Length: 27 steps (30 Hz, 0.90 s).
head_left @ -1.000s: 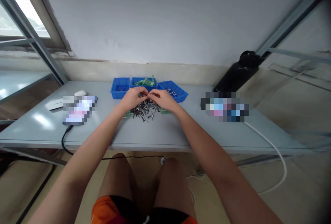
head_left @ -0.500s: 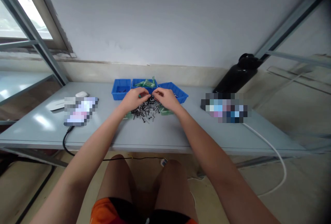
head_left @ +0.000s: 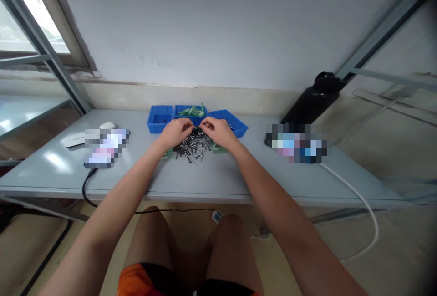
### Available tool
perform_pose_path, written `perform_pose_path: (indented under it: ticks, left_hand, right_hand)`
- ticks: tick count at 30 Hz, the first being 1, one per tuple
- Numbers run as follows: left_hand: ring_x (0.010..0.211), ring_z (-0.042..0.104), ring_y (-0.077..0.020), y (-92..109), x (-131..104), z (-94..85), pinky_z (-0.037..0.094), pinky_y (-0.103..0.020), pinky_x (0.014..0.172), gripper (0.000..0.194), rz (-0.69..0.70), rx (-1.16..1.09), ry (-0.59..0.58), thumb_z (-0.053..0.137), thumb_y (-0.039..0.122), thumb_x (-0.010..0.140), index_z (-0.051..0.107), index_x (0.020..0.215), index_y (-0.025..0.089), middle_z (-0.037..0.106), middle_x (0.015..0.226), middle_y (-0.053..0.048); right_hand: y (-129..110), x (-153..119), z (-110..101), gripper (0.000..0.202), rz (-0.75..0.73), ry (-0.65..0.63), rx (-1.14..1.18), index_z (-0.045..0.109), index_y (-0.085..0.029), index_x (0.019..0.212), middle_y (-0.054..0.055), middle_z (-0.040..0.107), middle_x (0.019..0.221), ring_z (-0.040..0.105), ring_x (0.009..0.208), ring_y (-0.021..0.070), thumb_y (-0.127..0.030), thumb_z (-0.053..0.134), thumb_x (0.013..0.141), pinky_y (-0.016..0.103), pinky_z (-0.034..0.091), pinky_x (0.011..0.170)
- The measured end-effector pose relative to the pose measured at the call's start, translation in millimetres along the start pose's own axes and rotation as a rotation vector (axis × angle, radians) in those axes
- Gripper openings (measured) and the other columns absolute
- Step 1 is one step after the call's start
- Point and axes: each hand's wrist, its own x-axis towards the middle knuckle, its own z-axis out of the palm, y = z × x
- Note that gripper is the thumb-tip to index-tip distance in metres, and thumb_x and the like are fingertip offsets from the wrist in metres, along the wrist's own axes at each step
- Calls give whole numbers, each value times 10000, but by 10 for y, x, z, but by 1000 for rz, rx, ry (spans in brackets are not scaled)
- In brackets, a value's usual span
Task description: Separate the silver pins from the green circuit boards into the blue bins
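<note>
A heap of loose screws (head_left: pixel 193 145), some dark and some silvery, lies on the table. Over its left back edge my left hand (head_left: pixel 176 132) is closed in a pinch. My right hand (head_left: pixel 217 130) faces it from the right, thumb and fingers also pinched. Whatever the fingertips hold is too small to make out. Just behind the hands are three blue bins: the left bin (head_left: pixel 152 126) with a few small pieces, the middle bin (head_left: pixel 177 108) with green plastic pieces (head_left: pixel 193 111), and the angled right bin (head_left: pixel 241 130) with some metal pieces, partly covered by my right hand.
Green pieces (head_left: pixel 218 149) lie beside the heap. A phone (head_left: pixel 108 148) with a black cable and a white case (head_left: pixel 108 125) are on the left. To the right stand a black bottle (head_left: pixel 312 100) and a blurred device (head_left: pixel 297 143) with a white cable (head_left: pixel 358 193). A wall closes the back.
Both hands stay over the back of the heap. The fingertips have drawn slightly apart, and a small green bit near my left fingers no longer shows.
</note>
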Motion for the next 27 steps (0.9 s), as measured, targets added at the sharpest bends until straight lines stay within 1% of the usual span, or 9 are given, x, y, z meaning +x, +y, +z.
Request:
perform_pose_path:
  ticks: [5,8,11,14,16,20,23,25,27]
  left_hand:
    - [675,580,-149,-10,4,-7,418,-264,641,162,27,40,-23,518,245,854,659,862,168,673,786,-42]
    - [678,585,-151,-16,8,-5,421,-265,644,160,33,53,-35,517,240,853,662,865,172,674,783,-39]
    - [678,590,-147,-11,7,5,428,-262,643,156,33,24,-23,524,245,853,662,864,173,680,793,-38]
    - [700,599,-148,12,3,7,442,-257,644,162,48,-22,-14,524,258,860,660,868,171,683,804,-39]
    - [732,608,-151,26,1,2,453,-255,653,176,69,-49,-2,516,271,868,659,889,169,684,825,-43]
    - [756,613,-150,26,7,-5,469,-259,673,191,87,-64,36,520,227,852,647,978,160,681,871,-50]
    - [750,614,-144,13,11,4,472,-257,682,187,95,-66,28,528,172,829,643,977,159,677,858,-44]
    - [752,613,-142,10,10,15,470,-254,679,157,102,-66,6,546,169,823,644,946,166,677,853,-40]
    - [752,613,-144,11,9,23,468,-252,669,120,102,-70,-6,583,206,821,644,919,172,675,844,-35]
  right_hand:
    - [40,9,-2,168,-101,-50,-114,635,-194,964,51,648,825,584,766,180,-287,544,858,303,421,723]
    - [52,15,3,146,-166,-47,-143,640,-200,944,54,635,859,573,804,180,-262,534,865,310,421,768]
    - [61,18,23,133,-175,-69,-142,644,-192,907,49,634,836,573,785,170,-236,525,866,304,419,758]
    - [53,15,44,118,-146,-112,-110,646,-191,890,37,644,799,580,752,163,-232,543,851,290,416,709]
    - [32,14,50,111,-107,-113,-57,649,-194,869,29,652,775,584,728,157,-244,553,842,284,418,686]
    - [-16,24,46,114,-4,-36,140,648,-190,837,30,680,803,598,727,149,-275,575,822,285,440,700]
    - [-23,37,48,134,70,7,262,639,-182,804,25,671,772,584,694,139,-312,608,792,281,443,673]
    - [-18,39,58,171,116,-38,339,630,-179,781,11,639,705,554,632,126,-350,615,779,265,429,605]
    - [-15,36,70,208,151,-104,414,620,-179,769,-6,600,649,525,584,113,-387,614,773,248,405,548]
